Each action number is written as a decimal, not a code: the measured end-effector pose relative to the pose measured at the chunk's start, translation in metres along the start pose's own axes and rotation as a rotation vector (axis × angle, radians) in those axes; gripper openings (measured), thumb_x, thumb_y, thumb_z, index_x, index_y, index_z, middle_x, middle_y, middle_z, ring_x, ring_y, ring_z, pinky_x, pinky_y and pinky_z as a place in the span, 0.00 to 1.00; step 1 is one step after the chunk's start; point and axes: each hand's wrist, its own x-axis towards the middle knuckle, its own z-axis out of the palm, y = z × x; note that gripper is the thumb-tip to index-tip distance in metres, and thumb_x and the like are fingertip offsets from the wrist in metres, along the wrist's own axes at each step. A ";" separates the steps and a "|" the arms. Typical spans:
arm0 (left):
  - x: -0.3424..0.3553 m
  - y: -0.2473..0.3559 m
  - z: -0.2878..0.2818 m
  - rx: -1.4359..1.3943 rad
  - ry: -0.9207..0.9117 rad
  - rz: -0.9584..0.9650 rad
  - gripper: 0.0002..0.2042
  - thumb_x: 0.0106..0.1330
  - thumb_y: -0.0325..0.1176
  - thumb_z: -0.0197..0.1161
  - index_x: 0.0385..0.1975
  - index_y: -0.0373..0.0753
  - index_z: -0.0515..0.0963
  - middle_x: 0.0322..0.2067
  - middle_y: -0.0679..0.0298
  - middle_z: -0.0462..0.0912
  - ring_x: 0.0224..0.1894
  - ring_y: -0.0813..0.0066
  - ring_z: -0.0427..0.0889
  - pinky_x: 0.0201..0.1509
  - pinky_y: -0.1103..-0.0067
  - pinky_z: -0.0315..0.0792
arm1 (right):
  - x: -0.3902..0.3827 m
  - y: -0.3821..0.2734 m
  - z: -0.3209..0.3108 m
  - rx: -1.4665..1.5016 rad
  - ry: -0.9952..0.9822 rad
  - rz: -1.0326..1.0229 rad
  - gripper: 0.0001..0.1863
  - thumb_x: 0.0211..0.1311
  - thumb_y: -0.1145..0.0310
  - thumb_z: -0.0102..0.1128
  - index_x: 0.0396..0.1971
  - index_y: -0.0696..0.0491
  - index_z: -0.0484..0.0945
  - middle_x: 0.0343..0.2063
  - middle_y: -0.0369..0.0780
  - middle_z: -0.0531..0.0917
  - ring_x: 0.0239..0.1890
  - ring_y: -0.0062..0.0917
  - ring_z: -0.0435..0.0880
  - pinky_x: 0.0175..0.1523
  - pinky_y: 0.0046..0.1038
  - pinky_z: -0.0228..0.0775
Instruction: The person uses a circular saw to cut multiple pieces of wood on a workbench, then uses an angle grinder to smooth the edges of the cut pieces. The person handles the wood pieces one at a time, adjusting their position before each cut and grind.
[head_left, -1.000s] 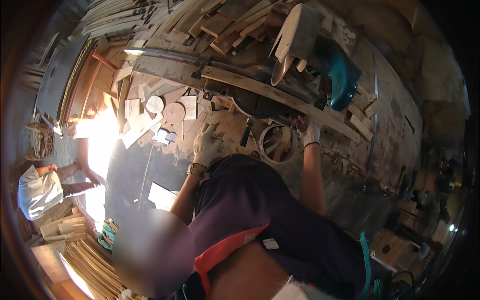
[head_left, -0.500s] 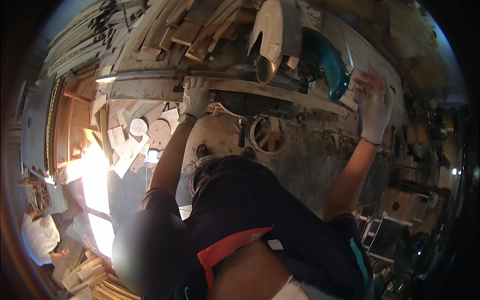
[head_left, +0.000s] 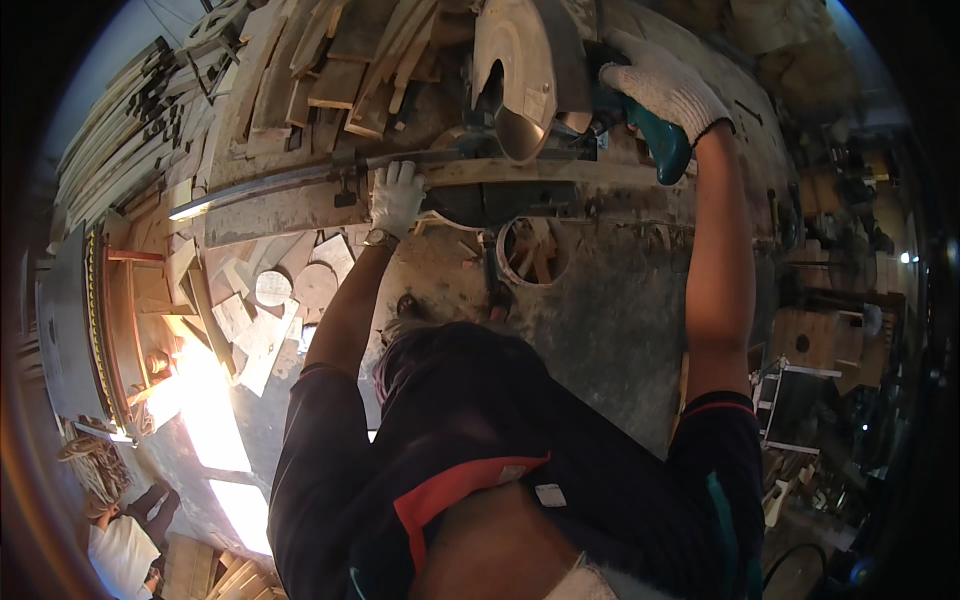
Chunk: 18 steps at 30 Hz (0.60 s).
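In a whitish work glove, my left hand (head_left: 398,200) holds the left end of a long wooden board (head_left: 500,172), with its fingers laid over it. The board lies across the bench along a metal fence, below a mitre saw. The saw has a pale metal blade guard (head_left: 535,70) and a teal handle (head_left: 660,145). My right hand (head_left: 672,85), gloved too, is closed over the top of this handle. Its fingertips are partly hidden behind the saw. The saw head is above the board, and the blade is mostly covered by the guard.
Stacked timber (head_left: 350,75) lies behind the bench on the left. Wood offcuts (head_left: 290,290) and round discs are below its left part. A round bin (head_left: 533,250) with scraps stands under the front edge. Another person (head_left: 125,550) is at the far lower left.
My right hand has moved from open in the air at the right to the saw's handle and closed on it. My left hand stays at the board; the whole view has shifted slightly.
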 end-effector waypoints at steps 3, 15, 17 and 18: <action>0.000 -0.011 -0.001 -0.016 0.009 0.015 0.15 0.60 0.43 0.72 0.43 0.45 0.86 0.55 0.59 0.79 0.63 0.54 0.75 0.65 0.55 0.68 | -0.011 -0.003 0.007 0.096 -0.009 0.059 0.36 0.62 0.49 0.62 0.67 0.53 0.76 0.53 0.51 0.87 0.53 0.41 0.89 0.60 0.47 0.82; -0.008 -0.019 -0.006 -0.090 0.050 -0.020 0.12 0.58 0.42 0.72 0.38 0.45 0.85 0.50 0.60 0.79 0.59 0.58 0.75 0.65 0.57 0.69 | -0.106 -0.040 0.063 0.741 -0.048 0.442 0.35 0.63 0.74 0.59 0.72 0.57 0.65 0.35 0.45 0.86 0.26 0.27 0.86 0.33 0.29 0.80; -0.011 -0.021 -0.003 -0.118 0.085 -0.018 0.11 0.59 0.42 0.71 0.38 0.45 0.85 0.49 0.61 0.79 0.58 0.58 0.75 0.64 0.57 0.69 | -0.119 -0.038 0.080 0.882 -0.053 0.476 0.31 0.62 0.78 0.58 0.67 0.58 0.67 0.33 0.40 0.84 0.25 0.22 0.84 0.30 0.26 0.78; -0.010 -0.021 -0.003 -0.129 0.106 -0.013 0.11 0.60 0.42 0.71 0.38 0.45 0.85 0.49 0.61 0.79 0.57 0.58 0.76 0.64 0.57 0.69 | -0.124 -0.034 0.090 0.954 -0.050 0.494 0.30 0.61 0.80 0.58 0.65 0.59 0.68 0.31 0.38 0.83 0.25 0.20 0.83 0.29 0.25 0.77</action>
